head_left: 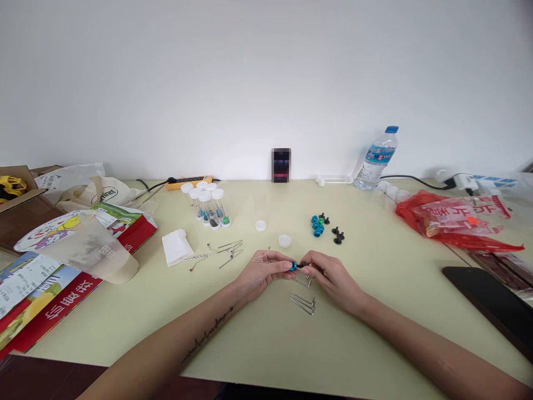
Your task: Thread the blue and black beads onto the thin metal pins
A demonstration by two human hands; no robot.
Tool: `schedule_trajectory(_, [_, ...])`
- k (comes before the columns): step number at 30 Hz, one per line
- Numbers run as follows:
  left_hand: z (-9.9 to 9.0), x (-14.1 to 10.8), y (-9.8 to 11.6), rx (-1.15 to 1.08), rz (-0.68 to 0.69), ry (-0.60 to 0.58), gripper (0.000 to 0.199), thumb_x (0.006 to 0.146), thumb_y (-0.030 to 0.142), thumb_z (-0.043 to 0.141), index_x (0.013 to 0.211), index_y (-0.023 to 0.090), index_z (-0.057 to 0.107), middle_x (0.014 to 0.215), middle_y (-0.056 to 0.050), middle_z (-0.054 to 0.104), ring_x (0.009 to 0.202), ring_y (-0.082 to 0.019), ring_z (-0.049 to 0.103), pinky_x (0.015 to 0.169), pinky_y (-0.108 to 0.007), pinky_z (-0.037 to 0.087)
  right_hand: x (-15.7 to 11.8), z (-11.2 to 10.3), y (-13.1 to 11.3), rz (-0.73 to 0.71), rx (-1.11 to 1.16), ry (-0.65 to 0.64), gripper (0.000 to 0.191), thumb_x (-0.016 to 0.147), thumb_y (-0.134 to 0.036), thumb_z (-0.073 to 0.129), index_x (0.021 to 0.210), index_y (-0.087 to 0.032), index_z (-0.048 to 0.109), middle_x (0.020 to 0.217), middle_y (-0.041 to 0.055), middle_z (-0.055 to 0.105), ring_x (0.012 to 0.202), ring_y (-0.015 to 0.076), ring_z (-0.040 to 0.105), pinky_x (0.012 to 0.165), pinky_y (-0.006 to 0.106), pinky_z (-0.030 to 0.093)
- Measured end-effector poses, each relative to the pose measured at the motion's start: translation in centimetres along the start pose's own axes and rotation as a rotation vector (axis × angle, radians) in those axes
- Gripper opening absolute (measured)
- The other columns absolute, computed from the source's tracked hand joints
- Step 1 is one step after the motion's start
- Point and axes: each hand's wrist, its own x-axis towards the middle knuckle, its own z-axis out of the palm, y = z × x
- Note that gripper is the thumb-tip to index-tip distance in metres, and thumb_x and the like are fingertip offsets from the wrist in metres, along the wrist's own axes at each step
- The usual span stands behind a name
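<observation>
Head view, left hand: The left hand (263, 273) pinches a small blue piece (294, 266) between thumb and fingers.
Head view, right hand: The right hand (333, 279) is closed at thumb and forefinger on a small black piece (302, 265), its knuckles hiding part of it.
Blue meets black: The two pieces come end to end between the hands, just above the table (250, 344); whether they are joined or merely touching, I cannot tell.
Handling the pair: In my judgement, the blue piece wants a steady, light pinch while the black one is lined up straight with it. Small, even turns or pressure from the right fingertips would suit such little parts better than force; any tilt could make them bind or slip away. Low over the table is a sensible height, since a dropped part would not fall far.
Look of the blue piece: Bright blue with a slight sheen, perhaps metallic, mostly covered by fingertips; its exact shape is too small to read.
Look of the black piece: Dark and slim where it shows.
Nearby: Blue and green pieces (317, 228) and loose black pieces (339, 239) lie beyond the right hand; bent metal rods (313, 305) lie below the fingertips, and a white cap (285, 241) sits beyond them.
</observation>
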Motion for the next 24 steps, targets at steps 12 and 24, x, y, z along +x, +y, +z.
schedule_trajectory(12, [-0.13, 0.26, -0.07, -0.047, 0.032, 0.039, 0.026, 0.07, 0.025, 0.071, 0.086, 0.005, 0.067, 0.083, -0.014, 0.07, 0.075, -0.016, 0.066, 0.074, -0.025, 0.051, -0.05, -0.06, 0.36, -0.068, 0.053, 0.068, 0.023, 0.095, -0.033, 0.035, 0.104, -0.023, 0.054, 0.09, 0.0039, 0.059, 0.074, 0.015, 0.054, 0.066, 0.026, 0.041])
schedule_trajectory(24, [-0.07, 0.18, -0.06, -0.049, 0.033, 0.034, 0.025, 0.07, 0.026, 0.07, 0.085, 0.006, 0.067, 0.083, -0.013, 0.07, 0.077, -0.016, 0.066, 0.076, -0.026, 0.05, -0.16, -0.28, 0.03, -0.057, 0.07, 0.053, 0.027, 0.096, -0.034, 0.032, 0.106, -0.023, 0.055, 0.091, 0.0039, 0.058, 0.076, 0.0148, 0.056, 0.067, 0.026, 0.042])
